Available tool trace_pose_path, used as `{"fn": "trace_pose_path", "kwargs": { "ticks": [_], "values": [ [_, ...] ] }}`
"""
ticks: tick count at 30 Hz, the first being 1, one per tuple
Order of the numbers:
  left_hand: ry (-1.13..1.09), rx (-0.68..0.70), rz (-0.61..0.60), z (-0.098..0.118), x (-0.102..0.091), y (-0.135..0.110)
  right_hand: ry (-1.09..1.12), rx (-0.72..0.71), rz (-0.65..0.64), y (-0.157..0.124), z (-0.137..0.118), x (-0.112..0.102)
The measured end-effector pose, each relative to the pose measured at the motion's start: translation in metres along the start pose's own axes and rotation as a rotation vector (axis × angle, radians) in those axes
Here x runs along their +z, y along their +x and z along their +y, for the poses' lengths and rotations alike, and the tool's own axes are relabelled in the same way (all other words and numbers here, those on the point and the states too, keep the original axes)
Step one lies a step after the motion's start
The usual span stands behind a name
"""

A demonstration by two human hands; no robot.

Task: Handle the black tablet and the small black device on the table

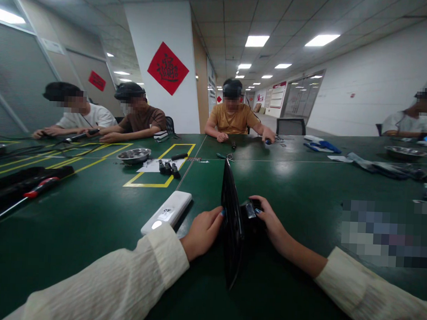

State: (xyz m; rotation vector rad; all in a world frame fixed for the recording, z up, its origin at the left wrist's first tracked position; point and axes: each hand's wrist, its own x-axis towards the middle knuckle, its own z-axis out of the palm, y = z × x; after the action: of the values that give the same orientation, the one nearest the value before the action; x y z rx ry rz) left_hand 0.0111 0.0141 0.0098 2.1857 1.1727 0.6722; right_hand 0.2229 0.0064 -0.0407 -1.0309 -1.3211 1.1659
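Observation:
A thin black panel with a glossy edge stands on end in front of me, seen nearly edge-on. On its left face are the closed fingers of my left hand. To the right of the panel, my right hand is curled around a dark blocky part with a shiny patch. Whether this part is joined to the panel, I cannot tell. A white flat box with a label lies on the table just left of my left hand.
The green table carries a metal bowl, several small black parts on white paper, and a red-and-black screwdriver at left. Blue cloth-like items lie at far right. Several people sit around, one person directly opposite.

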Motion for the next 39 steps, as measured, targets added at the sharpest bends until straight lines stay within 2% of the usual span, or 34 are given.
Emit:
{"fn": "trace_pose_path", "kwargs": {
  "ticks": [3, 7, 15, 25, 39],
  "values": [
    [0.058, 0.037, -0.008, 0.0005, -0.0002, 0.0005, -0.003, -0.013, 0.008, -0.0001, -0.0006, -0.0002],
    [0.054, 0.011, -0.019, 0.0014, -0.0002, 0.0022, -0.014, -0.013, 0.009, 0.0004, -0.0011, -0.0007],
    [-0.029, -0.008, 0.053, -0.0027, 0.0006, 0.0026, -0.014, -0.015, 0.005, 0.0029, 0.0033, -0.0026],
    [-0.023, 0.018, 0.038, 0.0048, -0.0022, 0.0003, -0.022, -0.001, 0.009, 0.0018, 0.0014, -0.0008],
    [0.027, 0.01, 0.021, 0.0034, -0.0013, -0.0003, -0.029, -0.02, 0.018, 0.0005, 0.001, -0.0009]
  ]
}}
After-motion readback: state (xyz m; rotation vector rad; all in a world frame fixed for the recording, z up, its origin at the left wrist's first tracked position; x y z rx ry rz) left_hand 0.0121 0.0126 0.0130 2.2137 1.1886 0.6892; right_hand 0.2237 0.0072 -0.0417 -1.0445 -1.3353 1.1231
